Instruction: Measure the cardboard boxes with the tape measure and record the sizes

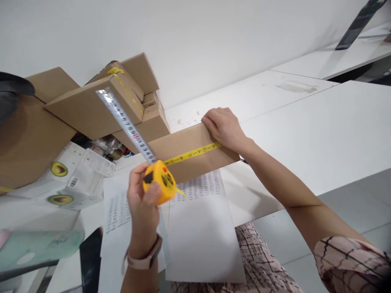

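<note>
My left hand point(143, 195) is closed around a yellow tape measure point(165, 185), its thumb on the case. A length of the tape's blade point(126, 124) sticks out up and to the left, with black numbers on it. Beside the case lies a narrow brown cardboard box point(186, 142) with a strip of yellow printed tape point(192, 154) along it. My right hand point(224, 128) grips the box's far right end, fingers curled over its edge. Under the box and the left hand are printed sheets of paper point(204, 236).
Stacked cardboard boxes point(91, 110) stand at the left against the wall. In front of them are white boxes with avocado pictures point(88, 179). A greenish bottle point(45, 246) lies at the lower left near a black flat object point(91, 260). The white table point(305, 134) stretches right.
</note>
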The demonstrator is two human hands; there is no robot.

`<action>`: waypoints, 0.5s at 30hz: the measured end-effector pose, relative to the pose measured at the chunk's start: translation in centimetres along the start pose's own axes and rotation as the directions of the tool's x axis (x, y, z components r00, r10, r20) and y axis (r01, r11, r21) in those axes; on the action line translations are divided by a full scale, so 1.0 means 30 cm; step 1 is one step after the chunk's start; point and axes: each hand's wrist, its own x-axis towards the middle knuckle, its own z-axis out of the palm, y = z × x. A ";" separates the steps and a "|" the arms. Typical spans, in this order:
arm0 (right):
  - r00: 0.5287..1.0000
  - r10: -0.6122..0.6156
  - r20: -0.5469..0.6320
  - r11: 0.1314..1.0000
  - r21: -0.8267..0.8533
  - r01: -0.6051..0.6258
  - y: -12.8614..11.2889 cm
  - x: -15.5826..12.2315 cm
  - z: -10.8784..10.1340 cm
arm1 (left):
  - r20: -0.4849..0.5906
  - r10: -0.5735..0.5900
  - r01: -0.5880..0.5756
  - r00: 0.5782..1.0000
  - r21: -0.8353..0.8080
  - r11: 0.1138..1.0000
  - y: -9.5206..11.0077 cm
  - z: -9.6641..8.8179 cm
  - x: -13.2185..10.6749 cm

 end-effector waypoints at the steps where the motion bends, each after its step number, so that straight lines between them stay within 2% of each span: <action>1: 0.999 -0.006 0.038 1.000 0.001 0.006 -0.011 0.011 0.013 | 0.054 -0.018 0.017 0.998 0.009 1.000 -0.015 0.028 -0.026; 4: 0.997 0.011 0.078 1.000 -0.001 -0.011 -0.032 0.045 0.040 | 0.233 -0.144 0.144 0.962 0.018 0.989 -0.086 0.110 -0.092; 6: 0.996 0.031 0.081 1.000 0.001 -0.031 -0.034 0.066 0.052 | 0.292 -0.218 0.229 0.931 -0.001 0.973 -0.141 0.154 -0.119; 10: 0.997 0.011 0.071 1.000 0.004 -0.012 -0.024 0.087 0.064 | 0.304 -0.261 0.293 0.916 -0.063 0.954 -0.221 0.200 -0.140; 15: 0.988 -0.129 0.086 0.991 -0.023 0.132 -0.014 0.082 0.068 | 0.316 -0.254 0.302 0.914 -0.115 0.946 -0.235 0.208 -0.127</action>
